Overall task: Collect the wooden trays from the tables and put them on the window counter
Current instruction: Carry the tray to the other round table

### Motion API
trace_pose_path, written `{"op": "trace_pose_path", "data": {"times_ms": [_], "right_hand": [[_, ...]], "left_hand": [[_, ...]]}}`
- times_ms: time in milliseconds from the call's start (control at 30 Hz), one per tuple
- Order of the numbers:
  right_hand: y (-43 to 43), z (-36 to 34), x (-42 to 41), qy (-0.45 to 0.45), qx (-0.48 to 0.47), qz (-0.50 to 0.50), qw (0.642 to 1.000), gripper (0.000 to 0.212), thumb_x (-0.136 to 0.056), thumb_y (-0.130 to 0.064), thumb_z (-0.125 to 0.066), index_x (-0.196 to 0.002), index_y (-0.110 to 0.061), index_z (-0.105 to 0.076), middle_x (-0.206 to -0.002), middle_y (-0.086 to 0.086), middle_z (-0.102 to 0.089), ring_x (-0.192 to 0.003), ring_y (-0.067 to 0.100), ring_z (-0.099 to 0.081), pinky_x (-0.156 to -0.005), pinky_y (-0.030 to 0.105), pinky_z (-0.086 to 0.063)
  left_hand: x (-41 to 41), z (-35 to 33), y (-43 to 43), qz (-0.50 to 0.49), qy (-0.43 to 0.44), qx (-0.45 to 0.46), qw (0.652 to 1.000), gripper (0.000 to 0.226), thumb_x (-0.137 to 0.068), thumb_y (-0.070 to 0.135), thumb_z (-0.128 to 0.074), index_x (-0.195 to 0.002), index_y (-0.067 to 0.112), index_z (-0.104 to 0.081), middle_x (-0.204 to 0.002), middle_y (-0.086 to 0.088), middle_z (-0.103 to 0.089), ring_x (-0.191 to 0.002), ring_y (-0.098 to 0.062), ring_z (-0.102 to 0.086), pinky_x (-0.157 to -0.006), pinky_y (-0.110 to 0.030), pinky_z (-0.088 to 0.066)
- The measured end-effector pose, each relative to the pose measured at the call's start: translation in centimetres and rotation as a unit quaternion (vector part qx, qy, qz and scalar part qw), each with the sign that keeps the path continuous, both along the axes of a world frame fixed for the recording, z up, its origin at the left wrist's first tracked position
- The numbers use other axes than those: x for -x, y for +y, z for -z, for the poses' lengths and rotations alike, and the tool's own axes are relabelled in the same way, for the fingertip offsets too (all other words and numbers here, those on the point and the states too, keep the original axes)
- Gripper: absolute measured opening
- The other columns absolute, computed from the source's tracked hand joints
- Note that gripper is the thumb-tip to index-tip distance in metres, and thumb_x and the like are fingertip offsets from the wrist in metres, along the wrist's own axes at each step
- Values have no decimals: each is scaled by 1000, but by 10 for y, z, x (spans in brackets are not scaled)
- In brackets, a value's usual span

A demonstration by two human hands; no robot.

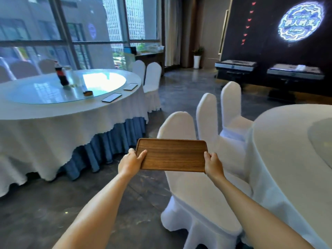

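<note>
Outstretched, left hand (132, 161) and right hand (213, 163) grip wooden tray (171, 155) ends level.

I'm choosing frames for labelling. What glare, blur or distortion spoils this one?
Head view: daylight from the windows glares off the glass turntable, washing out part of it; the bottle and far chairs look soft; the wide lens bends the window frames and table edges; the tray, held by the left hand and right hand, is sharp.
</note>
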State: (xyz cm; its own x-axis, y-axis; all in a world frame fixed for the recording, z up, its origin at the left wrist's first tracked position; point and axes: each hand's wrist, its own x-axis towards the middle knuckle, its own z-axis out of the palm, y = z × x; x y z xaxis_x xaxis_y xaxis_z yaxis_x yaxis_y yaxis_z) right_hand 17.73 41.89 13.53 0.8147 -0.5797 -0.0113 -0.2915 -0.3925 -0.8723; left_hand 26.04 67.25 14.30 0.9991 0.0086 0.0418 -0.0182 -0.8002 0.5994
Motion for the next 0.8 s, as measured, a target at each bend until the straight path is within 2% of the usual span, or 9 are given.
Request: {"op": "trace_pose_path", "data": {"times_ms": [200,400,567,700,800], "right_hand": [[84,-7,-141,-12,-15,-54,998,29,-98,-34,-33,-86,-10,-43,-81,6,-54,-79,25,-51,-69,34,-38],[135,7,-253,0,-24,-97,995,26,-98,-32,-34,-86,-10,-43,-71,-2,-49,-77,23,-48,-69,31,-33],[148,22,-347,5,-28,-119,993,27,-98,-33,-35,-85,-10,-43,-67,-4,-48,-75,22,-50,-68,33,-36],[150,28,-436,2,-20,-130,991,27,-98,-34,-34,-85,-12,-44,-67,-6,-48,-66,17,-48,-61,31,-33],[150,23,-505,8,-16,-144,989,27,-98,-35,-33,-88,-12,-44,-68,-6,-48,-61,9,-45,-50,27,-30]], "left_hand": [[-110,-14,95,-54,-12,9,998,44,-89,55,-41,-87,11,-41,-84,-7,-58,-72,-23,-52,-63,-34,-39],[-198,-6,151,-92,4,0,996,42,-90,53,-42,-90,11,-42,-85,-5,-55,-77,-24,-53,-66,-34,-40],[-274,8,165,-118,8,-9,993,42,-90,52,-42,-87,10,-41,-79,-3,-52,-73,-21,-47,-65,-33,-36],[-351,15,167,-132,8,-4,991,42,-90,52,-42,-84,10,-40,-70,1,-49,-67,-18,-46,-59,-32,-34],[-417,10,168,-141,2,-19,990,44,-90,53,-41,-86,9,-42,-74,-2,-51,-71,-23,-49,-62,-33,-37]]}}
